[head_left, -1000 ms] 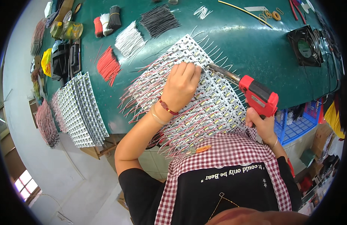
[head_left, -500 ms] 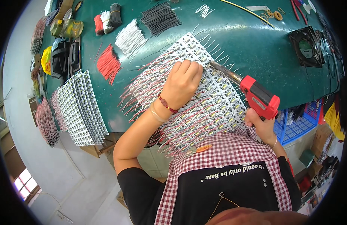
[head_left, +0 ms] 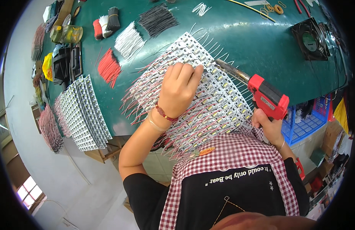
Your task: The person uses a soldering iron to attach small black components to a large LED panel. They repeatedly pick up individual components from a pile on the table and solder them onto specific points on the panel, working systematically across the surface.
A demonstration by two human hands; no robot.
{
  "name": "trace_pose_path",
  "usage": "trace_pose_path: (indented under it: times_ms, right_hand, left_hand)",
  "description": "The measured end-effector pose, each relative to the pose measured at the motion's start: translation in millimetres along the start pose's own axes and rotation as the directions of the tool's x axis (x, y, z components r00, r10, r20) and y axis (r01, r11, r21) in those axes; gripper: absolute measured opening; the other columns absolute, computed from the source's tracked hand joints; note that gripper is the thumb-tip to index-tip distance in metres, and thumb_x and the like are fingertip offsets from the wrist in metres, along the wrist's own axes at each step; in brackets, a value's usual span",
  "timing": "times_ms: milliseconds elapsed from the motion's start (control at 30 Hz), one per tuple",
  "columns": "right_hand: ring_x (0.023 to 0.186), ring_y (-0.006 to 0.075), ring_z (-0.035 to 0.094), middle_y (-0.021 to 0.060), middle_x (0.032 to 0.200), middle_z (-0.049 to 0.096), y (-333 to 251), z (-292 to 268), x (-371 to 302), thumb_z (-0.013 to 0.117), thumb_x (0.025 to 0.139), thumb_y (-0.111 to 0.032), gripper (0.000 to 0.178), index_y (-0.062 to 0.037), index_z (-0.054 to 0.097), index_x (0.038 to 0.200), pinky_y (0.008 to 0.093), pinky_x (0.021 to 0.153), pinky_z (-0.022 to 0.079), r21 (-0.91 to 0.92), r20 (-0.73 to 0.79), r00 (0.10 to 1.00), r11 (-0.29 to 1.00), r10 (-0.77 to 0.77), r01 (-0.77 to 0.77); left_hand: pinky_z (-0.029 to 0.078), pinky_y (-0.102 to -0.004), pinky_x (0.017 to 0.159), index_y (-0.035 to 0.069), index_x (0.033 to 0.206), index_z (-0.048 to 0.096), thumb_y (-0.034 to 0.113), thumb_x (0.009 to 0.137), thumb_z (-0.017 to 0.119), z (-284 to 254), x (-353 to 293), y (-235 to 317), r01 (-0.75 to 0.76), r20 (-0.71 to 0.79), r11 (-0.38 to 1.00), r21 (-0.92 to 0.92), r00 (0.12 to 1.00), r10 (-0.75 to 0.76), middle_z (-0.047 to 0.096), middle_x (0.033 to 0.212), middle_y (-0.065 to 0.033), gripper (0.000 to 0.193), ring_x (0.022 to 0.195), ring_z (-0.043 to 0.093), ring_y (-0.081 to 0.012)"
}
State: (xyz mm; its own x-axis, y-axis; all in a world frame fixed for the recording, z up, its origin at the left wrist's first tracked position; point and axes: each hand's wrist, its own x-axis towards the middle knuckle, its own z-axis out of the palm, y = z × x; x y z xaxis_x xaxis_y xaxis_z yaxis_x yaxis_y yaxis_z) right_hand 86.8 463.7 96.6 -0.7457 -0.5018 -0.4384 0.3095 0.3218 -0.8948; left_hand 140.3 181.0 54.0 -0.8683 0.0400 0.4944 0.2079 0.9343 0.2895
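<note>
A white circuit-board panel [head_left: 223, 94] lies in front of me at the table edge, with rows of small yellowish LED chips and red, white and black wires sticking out from its sides. My left hand [head_left: 180, 90] is over its upper middle, fingers curled and pinched together; whatever they pinch is hidden beneath them. In my right hand [head_left: 266, 124] is a red and black soldering gun [head_left: 267, 97], gripped by its handle. Its dark metal tip points left and reaches the panel's right edge area, a little to the right of my left fingers.
Bundles of red wires [head_left: 109, 68], white wires [head_left: 129, 41] and black wires [head_left: 158, 20] lie on the green table [head_left: 258, 42]. Stacked wired panels [head_left: 83, 115] overhang at left. A black fan [head_left: 309, 40] stands at right, above a blue plastic crate [head_left: 306, 122].
The soldering gun's tip has shifted slightly to the right over the panel. My left hand stays over the panel with its fingers slightly rearranged. The whole view has shifted a little.
</note>
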Motion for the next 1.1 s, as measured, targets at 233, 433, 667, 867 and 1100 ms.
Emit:
trace_pose_path:
  times_ms: [233,433,667,867,1100]
  right_hand:
    - [0.054,0.0110,0.051,0.0039,0.063,0.053,4.8,-2.9,-5.5,0.054,0.094,-0.007,0.016,0.0046,0.055,0.104,0.0273,0.053,0.045,-0.059,0.056,0.998,0.998,0.017,-0.014]
    - [0.054,0.0112,0.053,0.0041,0.063,0.056,2.1,-0.2,-6.1,0.053,0.095,-0.011,0.022,-0.0018,0.055,0.075,0.0264,0.053,0.044,-0.064,0.018,0.999,0.997,0.042,-0.041]
    - [0.055,0.0100,0.053,0.0038,0.063,0.056,3.3,1.9,-8.3,0.055,0.094,-0.010,0.020,-0.0012,0.057,0.076,0.0250,0.052,0.043,-0.138,-0.006,0.999,0.990,0.039,-0.039]
    - [0.061,0.0048,0.053,-0.0020,0.075,0.059,17.9,-8.0,-11.4,0.068,0.087,-0.010,0.017,-0.0031,0.061,0.101,0.0230,0.053,0.043,-0.077,0.033,0.999,0.997,0.029,-0.027]
    - [0.057,0.0093,0.053,0.0034,0.065,0.057,8.1,-2.7,-10.0,0.056,0.095,-0.012,0.020,-0.0010,0.059,0.078,0.0247,0.054,0.043,-0.079,0.020,0.999,0.996,0.042,-0.041]
  left_hand:
    - [0.041,-0.0339,0.067,0.000,0.098,0.066,-0.001,0.070,0.060,19.6,-11.6,5.9,0.028,0.081,0.996,-0.089,0.996,-0.021,0.047,0.078,-0.0069,0.029,0.073,0.050,-0.0225]
    - [0.041,-0.0340,0.067,-0.001,0.097,0.065,-0.001,0.071,0.059,19.7,-8.9,4.8,0.009,0.084,0.996,-0.093,0.996,-0.001,0.046,0.077,-0.0074,0.027,0.073,0.049,-0.0228]
    - [0.040,-0.0341,0.066,-0.002,0.097,0.064,0.000,0.073,0.059,20.8,-7.1,5.1,-0.011,0.103,0.996,-0.086,0.994,0.020,0.045,0.076,-0.0082,0.025,0.072,0.049,-0.0233]
    - [0.040,-0.0344,0.065,-0.002,0.097,0.064,0.000,0.073,0.059,18.0,-4.7,5.7,-0.025,0.111,0.995,-0.100,0.993,0.036,0.045,0.076,-0.0084,0.024,0.072,0.049,-0.0233]
    - [0.041,-0.0346,0.065,-0.002,0.098,0.063,0.001,0.073,0.059,18.5,-6.1,4.9,-0.037,0.142,0.997,-0.073,0.989,0.047,0.046,0.077,-0.0086,0.026,0.073,0.049,-0.0235]
